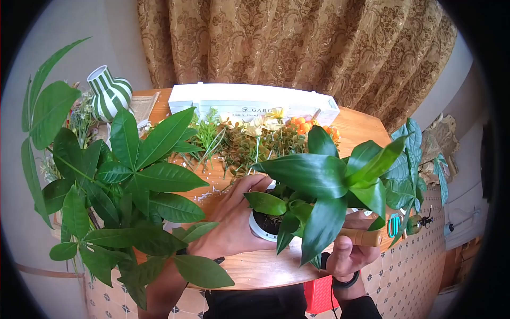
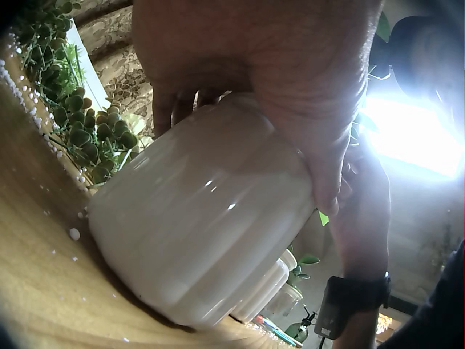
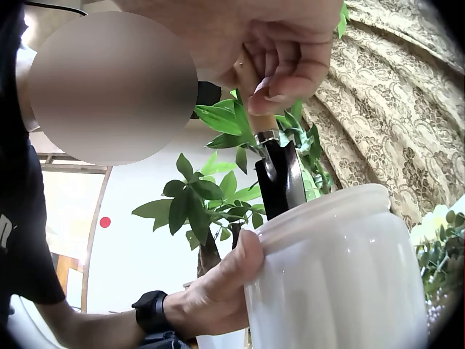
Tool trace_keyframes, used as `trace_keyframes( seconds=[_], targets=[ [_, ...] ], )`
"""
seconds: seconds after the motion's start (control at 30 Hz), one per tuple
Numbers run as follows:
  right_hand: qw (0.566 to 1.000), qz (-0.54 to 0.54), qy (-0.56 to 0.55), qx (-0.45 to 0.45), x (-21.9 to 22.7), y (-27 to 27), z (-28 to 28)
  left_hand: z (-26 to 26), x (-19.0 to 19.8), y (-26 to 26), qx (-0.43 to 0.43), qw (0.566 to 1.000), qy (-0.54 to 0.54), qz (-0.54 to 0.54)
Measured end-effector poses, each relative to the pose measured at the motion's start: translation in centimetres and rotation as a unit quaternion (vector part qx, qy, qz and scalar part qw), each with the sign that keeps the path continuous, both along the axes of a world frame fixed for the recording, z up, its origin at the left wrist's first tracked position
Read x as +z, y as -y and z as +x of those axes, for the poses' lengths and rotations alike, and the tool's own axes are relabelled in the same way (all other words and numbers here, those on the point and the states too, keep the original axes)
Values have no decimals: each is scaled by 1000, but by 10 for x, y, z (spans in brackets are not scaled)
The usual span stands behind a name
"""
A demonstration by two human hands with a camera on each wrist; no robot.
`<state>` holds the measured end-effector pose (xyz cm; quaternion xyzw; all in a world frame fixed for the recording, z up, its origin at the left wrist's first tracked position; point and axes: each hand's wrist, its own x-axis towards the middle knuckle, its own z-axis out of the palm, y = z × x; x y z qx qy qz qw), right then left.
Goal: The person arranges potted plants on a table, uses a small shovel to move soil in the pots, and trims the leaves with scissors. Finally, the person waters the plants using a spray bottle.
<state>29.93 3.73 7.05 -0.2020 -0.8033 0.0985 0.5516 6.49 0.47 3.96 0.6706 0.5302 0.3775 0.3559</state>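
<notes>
White pot [image 1: 259,232]: on the wooden table [image 1: 255,267], near the person's edge.
Broad-leaved plant [image 1: 324,183]: already in, by the look of it, rising out of the pot.
Soil [image 1: 264,222]: dark, some already inside; from here I can't tell how full or firm.
Left hand [image 1: 228,228]: curled round the pot's side, gripping it.
Trowel [image 3: 280,178]: blade at the rim, so I'd judge the soil work unfinished; any load is hidden.
Right hand [image 1: 353,258]: fingers closed round the wooden handle.
White grains [image 1: 204,195]: scattered across the wood.
Cut flowers [image 1: 260,125]: lying beyond the pot, none placed in it that I can see.
</notes>
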Motion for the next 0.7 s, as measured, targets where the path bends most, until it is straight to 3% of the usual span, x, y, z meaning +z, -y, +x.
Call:
trace_keyframes(
  seconds=[0.7],
  targets=[
    [996, -53, -68, 14, -1, 0, -3, 0, 3, 1, -2, 1000, -9, 22]
  ],
)
